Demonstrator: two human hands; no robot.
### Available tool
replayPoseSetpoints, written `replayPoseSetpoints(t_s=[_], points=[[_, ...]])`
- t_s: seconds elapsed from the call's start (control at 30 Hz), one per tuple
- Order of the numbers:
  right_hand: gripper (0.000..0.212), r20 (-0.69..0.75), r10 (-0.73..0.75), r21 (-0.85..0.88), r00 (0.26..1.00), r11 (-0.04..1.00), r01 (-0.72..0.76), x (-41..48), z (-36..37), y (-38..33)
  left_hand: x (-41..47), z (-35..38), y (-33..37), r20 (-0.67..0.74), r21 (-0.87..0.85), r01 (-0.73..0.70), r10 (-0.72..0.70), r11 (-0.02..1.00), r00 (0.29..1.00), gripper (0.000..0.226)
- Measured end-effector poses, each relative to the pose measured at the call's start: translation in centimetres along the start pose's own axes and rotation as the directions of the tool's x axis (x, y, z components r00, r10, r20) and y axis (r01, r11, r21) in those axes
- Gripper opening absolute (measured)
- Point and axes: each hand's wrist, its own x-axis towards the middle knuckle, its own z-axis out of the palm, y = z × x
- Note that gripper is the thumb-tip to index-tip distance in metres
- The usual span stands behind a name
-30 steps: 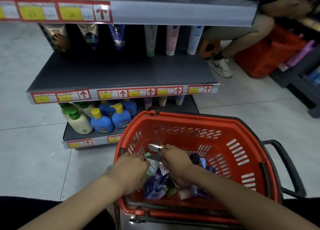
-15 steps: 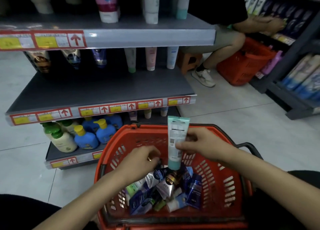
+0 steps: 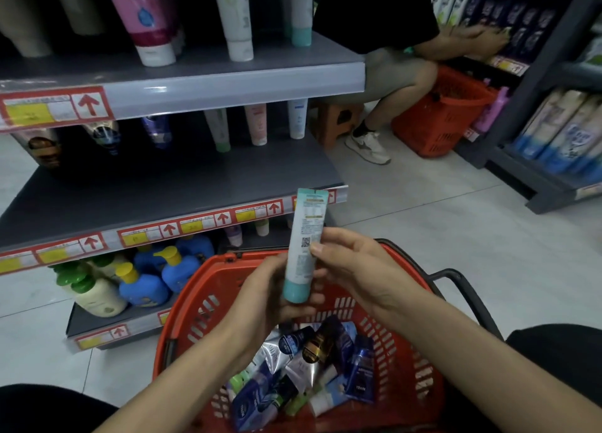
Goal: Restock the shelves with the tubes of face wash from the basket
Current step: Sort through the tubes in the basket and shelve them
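head: left hand (image 3: 264, 297), right hand (image 3: 356, 266) grip teal tube (image 3: 306, 227).

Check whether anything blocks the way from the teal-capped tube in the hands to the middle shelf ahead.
Nothing visible does. The left hand and right hand hold the tube cap down above the basket, and open air lies between it and the middle shelf, whose front is bare; other tubes stand only along its back.

Slotted red plastic basket (image 3: 407, 377), glossy tubes (image 3: 304, 372), matt grey, seemingly metal shelf (image 3: 146, 198).
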Motion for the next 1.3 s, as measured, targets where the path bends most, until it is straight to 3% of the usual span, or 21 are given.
replayPoseSetpoints(t_s=[0.1,0.3,0.53,0.77,0.87,1.0,1.3], points=[[0.03,-0.053,-0.015,-0.062,0.998,0.998,0.011,0.3,-0.2,-0.1,-0.2,0.4,0.5,-0.009,-0.042,-0.014,0.014,0.999,1.0,0.048],[0.025,-0.166,0.025,0.058,0.986,0.998,-0.016,0.0,-0.7,0.1,-0.1,1.2,0.6,-0.114,-0.053,-0.054,0.048,0.997,0.992,0.046],[0.027,-0.164,0.046,0.009,0.985,0.999,-0.045,-0.1,-0.1,1.1,0.0,1.9,0.9,-0.264,0.2,-0.115,0.167,0.973,0.95,0.053],[0.03,-0.235,0.064,0.114,0.97,0.993,-0.038,0.1,0.1,1.1,-0.3,2.5,1.1,-0.201,0.255,-0.248,0.302,0.935,0.932,0.035],[0.024,-0.218,0.052,0.134,0.975,0.991,-0.023,0.3,0.0,0.9,-0.3,2.6,0.9,-0.189,0.347,-0.312,0.392,0.884,0.9,0.026],[0.032,-0.173,0.043,0.138,0.984,0.99,-0.019,0.6,-0.4,0.9,-0.6,2.7,1.3,-0.188,0.349,-0.388,0.469,0.853,0.863,0.017],[0.047,-0.155,0.054,0.205,0.986,0.978,-0.022,0.9,-0.2,1.0,-0.9,3.2,1.7,-0.149,0.349,-0.437,0.509,0.829,0.848,0.019]])
